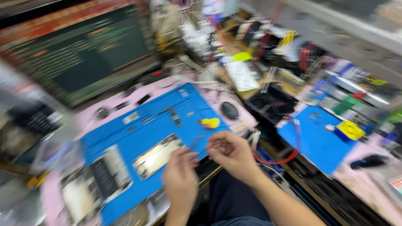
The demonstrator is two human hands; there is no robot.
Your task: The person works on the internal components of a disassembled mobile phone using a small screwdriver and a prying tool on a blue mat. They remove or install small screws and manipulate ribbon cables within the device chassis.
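**Hands meet over a blue repair mat**

A wide blue silicone work mat (146,138) carries an opened phone body with a shiny metal plate (158,155), laid flat for access. Above its near edge, the left hand (180,178) and right hand (230,152) pinch a thin dark tool-like piece (197,144) between fingertips; motion blur hides what it is.

On the mat (125,138) lie two opened phones (157,155) (98,180), the second at eight o'clock of the first; a monitor (79,50) stands at eleven o'clock.
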